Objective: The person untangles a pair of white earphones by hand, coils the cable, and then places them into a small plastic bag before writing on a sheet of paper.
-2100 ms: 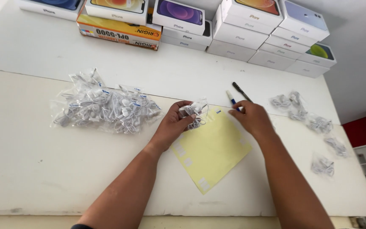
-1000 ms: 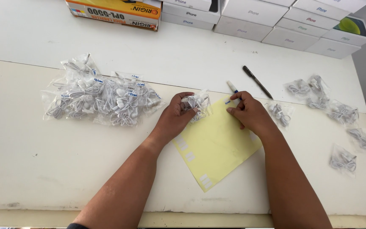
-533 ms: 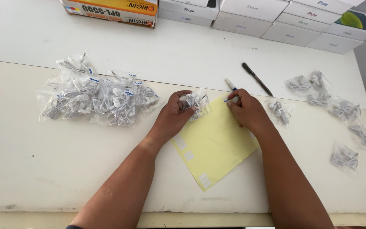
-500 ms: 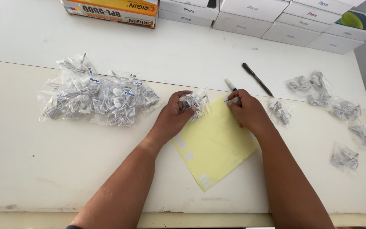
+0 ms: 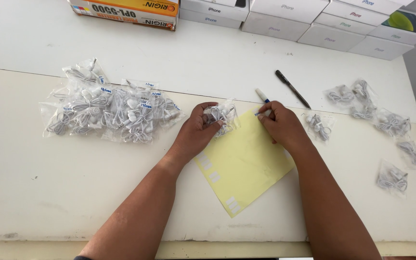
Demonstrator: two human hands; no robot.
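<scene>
A wide white table (image 5: pixel 49 192) bears a heap of clear plastic bags of white earphones (image 5: pixel 107 113) on the left. A yellow label sheet (image 5: pixel 246 163) lies at centre. The left hand (image 5: pixel 196 132) grips one small clear earphone bag (image 5: pixel 220 118) at the sheet's top edge. The right hand (image 5: pixel 282 126) pinches the sheet's top corner, fingers closed, beside a white marker (image 5: pixel 262 95).

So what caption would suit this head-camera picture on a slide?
Left hand holds a small bag of earphones; right hand picks at a yellow sticker sheet.
</scene>
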